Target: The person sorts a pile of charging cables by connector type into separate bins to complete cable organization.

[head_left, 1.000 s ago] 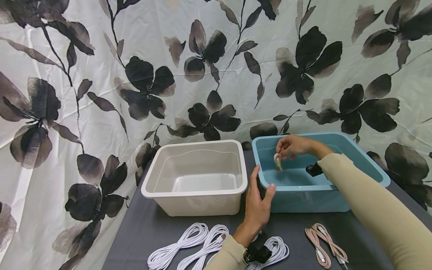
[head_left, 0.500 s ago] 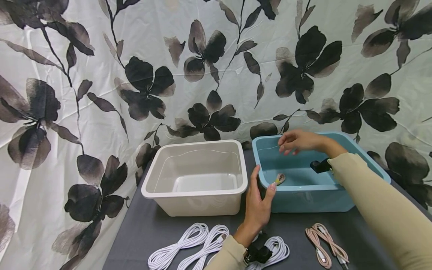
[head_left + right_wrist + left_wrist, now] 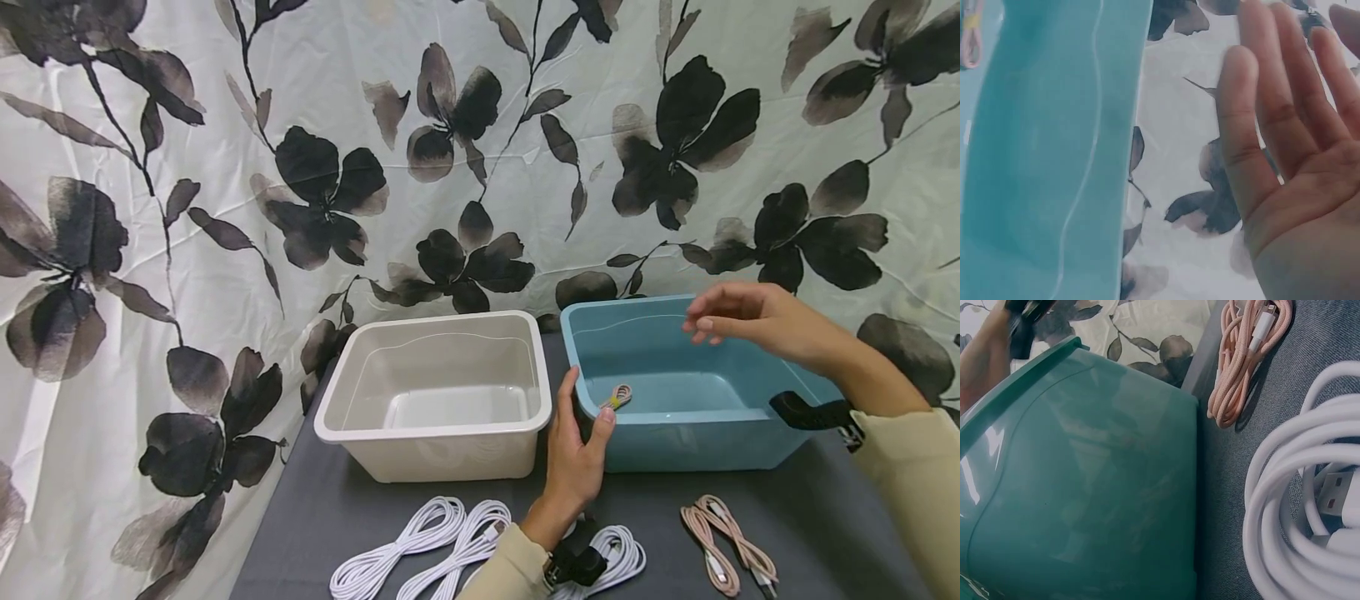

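Observation:
My left hand (image 3: pixel 574 458) rests against the near left corner of the blue bin (image 3: pixel 690 418), its fingers along the left side and its thumb at the front. Above the bin's right part, my right hand (image 3: pixel 772 321) is raised with relaxed fingers; the right wrist view shows nothing in its palm. A small pale pink cable bundle (image 3: pixel 619 397) with a yellow band lies inside the bin, near that left corner. Part of it is hidden by the rim and thumb. Left of the blue bin stands a beige bin (image 3: pixel 442 433), with nothing visible inside.
Several coiled white cables (image 3: pixel 405 542) lie on the dark grey table (image 3: pixel 300 517) in front of the bins. A pink braided cable (image 3: pixel 726 542) lies in front of the blue bin. Behind everything hangs a floral cloth (image 3: pixel 480 150).
My right hand has let go of the small pale pink cable bundle, which dropped into the blue bin. The hand then moved up and right. My left hand stays at the corner.

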The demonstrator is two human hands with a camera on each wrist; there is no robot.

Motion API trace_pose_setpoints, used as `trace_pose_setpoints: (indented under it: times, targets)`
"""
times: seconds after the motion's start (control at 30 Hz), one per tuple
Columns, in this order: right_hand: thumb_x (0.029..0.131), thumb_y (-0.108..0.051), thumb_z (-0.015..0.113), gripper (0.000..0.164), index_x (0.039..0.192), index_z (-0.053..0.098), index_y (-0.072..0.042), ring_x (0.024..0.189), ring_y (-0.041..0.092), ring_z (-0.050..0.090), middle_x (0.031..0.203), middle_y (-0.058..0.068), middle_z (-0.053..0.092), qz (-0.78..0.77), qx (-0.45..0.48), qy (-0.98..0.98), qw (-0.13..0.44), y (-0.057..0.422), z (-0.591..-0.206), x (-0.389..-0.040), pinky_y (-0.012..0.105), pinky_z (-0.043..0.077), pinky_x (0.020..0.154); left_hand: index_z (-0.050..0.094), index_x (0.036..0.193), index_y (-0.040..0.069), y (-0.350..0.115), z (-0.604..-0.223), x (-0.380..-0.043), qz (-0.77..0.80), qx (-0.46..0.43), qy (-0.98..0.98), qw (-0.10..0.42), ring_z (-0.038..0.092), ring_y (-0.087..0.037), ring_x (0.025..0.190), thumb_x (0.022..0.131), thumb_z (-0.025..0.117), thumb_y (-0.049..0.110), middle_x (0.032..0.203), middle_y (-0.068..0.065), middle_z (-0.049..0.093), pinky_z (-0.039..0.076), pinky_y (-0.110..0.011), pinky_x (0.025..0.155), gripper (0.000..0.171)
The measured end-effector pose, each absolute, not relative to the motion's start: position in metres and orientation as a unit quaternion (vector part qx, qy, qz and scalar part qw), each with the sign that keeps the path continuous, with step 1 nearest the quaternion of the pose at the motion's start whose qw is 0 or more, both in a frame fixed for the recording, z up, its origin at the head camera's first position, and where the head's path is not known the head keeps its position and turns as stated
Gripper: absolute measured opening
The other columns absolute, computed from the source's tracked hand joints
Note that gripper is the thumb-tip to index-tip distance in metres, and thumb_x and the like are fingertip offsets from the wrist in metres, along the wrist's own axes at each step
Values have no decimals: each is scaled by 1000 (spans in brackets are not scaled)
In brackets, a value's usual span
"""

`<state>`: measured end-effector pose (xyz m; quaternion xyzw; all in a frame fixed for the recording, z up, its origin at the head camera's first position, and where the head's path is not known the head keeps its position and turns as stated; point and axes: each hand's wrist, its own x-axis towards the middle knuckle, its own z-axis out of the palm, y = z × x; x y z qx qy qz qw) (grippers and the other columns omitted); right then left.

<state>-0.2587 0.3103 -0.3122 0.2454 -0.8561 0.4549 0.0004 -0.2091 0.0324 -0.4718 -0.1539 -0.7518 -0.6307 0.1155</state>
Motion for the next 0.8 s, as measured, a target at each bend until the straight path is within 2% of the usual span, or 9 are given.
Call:
trace_pose_setpoints:
  times: [0.2,0.4,0.6,0.8]
  targets:
    - [99,5,59,22,120,63,1,90,14,74,103,3,75,454,222,-861,62,331,-339,-213,24,58,77,23,160,41,34,-472,-208,-633,-148,-751,114,41,-12,144,99,54,47,161,5,41,33,-54,118,68]
    - [97,6,61,24,120,63,0,86,12,73,101,-2,74,450,174,-870,98,347,-376,-175,21,57,74,23,160,41,34,-471,-208,-635,-150,-750,111,40,-11,145,100,54,48,160,13,38,32,-55,118,68]
    - [94,12,62,26,118,62,4,85,10,72,99,-5,75,462,148,-863,142,354,-409,-144,17,56,74,23,160,40,33,-471,-209,-634,-156,-749,111,40,-10,144,100,55,47,160,11,39,32,-53,119,69]
    - [98,2,63,23,120,62,2,84,12,72,100,-7,73,459,122,-877,79,349,-440,-130,24,58,70,22,161,38,34,-470,-208,-640,-158,-744,108,39,-10,146,100,56,46,161,13,36,31,-52,119,71]
